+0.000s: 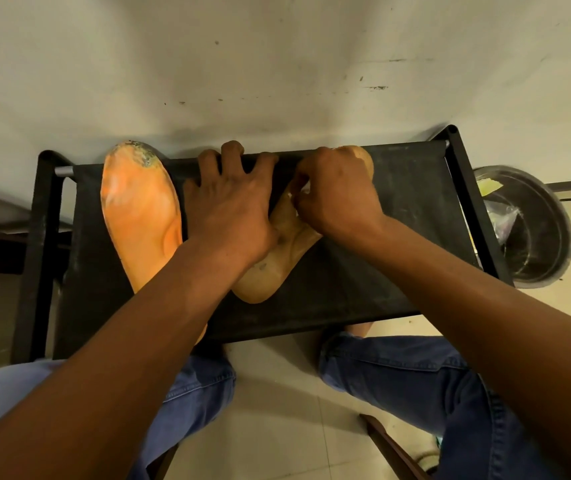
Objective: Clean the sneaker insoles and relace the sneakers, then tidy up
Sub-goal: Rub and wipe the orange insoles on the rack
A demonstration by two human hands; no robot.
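Black bench (398,237), wall behind: left hand (232,202) flat on pale insole (270,271), right hand (336,199) pinching white wipe (299,190), mid-scrub; next, orange insole (138,209).

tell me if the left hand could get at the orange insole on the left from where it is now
Probably yes. The orange insole lies uncovered on the black stand, right beside the left hand, which presses flat on the tan insole. Only its near end sits under the forearm.

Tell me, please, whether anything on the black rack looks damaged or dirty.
Yes. The bright orange insole on the left has a dark, grimy, worn patch at its far tip, beside the wall. The tan insole under both hands shows small dark specks near its heel. The rack itself looks dusty.
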